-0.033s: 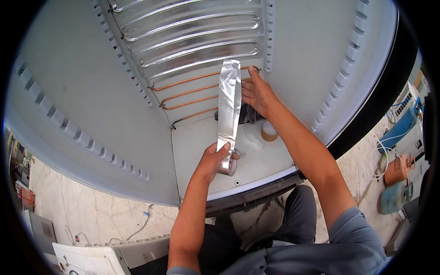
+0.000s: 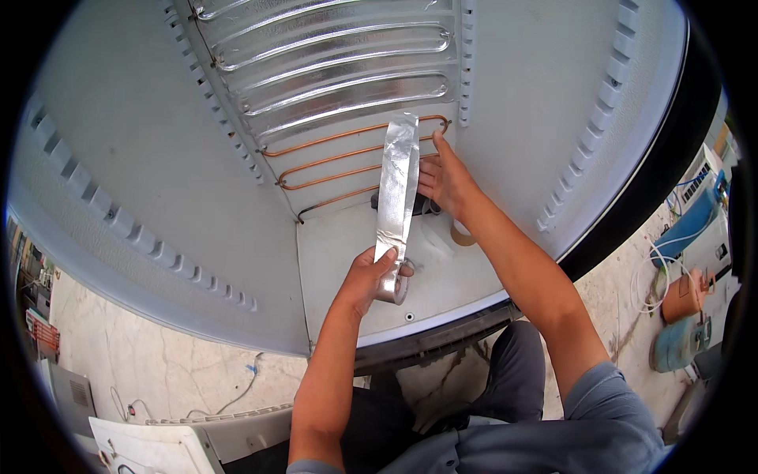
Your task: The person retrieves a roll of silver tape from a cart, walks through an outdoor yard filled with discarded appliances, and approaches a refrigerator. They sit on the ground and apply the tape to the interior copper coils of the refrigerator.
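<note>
My left hand (image 2: 374, 275) grips a roll of aluminium foil tape (image 2: 399, 182), thumb pressed on the strip just above the roll. A long silver length rises from it toward the back wall, its top end free. Just right of that strip, my right hand (image 2: 446, 180) is open, thumb up and fingers spread, holding nothing; whether its fingertips touch the strip's edge I cannot tell. Behind the strip run bare copper tubes (image 2: 332, 175) along the lower back wall of a white fridge cabinet. Higher up, silver foil tape (image 2: 339, 91) covers more of the looped tubing.
On the cabinet floor (image 2: 339, 292) are a dark object (image 2: 384, 204) at the back and a tan tape roll (image 2: 461, 234), partly hidden by my right forearm. Ribbed shelf rails (image 2: 197, 79) line the walls. Outside right stand an orange container (image 2: 685, 296) and a blue tank (image 2: 675, 347).
My right hand has shifted slightly down and right. The strip's top end has dropped a little and leans more to the right; the left hand stays in place.
</note>
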`<state>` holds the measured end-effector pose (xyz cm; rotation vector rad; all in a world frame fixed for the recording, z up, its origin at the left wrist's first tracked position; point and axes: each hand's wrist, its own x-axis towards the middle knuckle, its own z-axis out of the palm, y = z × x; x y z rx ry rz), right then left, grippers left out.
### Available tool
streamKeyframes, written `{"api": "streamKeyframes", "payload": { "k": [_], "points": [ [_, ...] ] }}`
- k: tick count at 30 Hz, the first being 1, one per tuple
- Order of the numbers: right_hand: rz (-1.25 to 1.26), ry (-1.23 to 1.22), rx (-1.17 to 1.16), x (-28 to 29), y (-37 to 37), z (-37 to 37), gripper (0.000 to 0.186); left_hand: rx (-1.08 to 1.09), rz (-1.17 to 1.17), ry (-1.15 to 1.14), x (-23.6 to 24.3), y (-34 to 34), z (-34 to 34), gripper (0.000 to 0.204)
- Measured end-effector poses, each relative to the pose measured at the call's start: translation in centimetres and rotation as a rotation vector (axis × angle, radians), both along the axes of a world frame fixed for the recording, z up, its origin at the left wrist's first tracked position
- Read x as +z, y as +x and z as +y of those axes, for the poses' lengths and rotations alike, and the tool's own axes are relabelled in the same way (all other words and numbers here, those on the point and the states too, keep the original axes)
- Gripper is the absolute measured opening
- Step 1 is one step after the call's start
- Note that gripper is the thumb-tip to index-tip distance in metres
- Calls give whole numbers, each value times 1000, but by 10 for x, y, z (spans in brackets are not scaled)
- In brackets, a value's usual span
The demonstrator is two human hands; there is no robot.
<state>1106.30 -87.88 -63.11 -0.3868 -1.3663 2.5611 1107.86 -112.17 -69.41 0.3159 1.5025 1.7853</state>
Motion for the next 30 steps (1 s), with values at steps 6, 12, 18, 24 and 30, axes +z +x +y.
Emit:
{"api": "streamKeyframes", "payload": {
  "k": [6, 12, 18, 24, 30],
  "points": [
    [-212, 144, 375, -68, 50, -57, 83, 23, 13, -63, -4, -2, 2, 34],
    [-34, 294, 210, -45, 39, -82, 38, 3, -52, 18, -2, 1, 1, 41],
    [73, 233, 153, -2, 25, -60, 43, -141, -141, 48, 4, 2, -4, 48],
    [104, 262, 43, 29, 11, -24, 47, -198, -181, 84, 0, 4, -5, 47],
    [102, 276, -6, 36, 5, -3, 46, -146, -168, 65, 2, 10, -1, 46]
  ]
}}
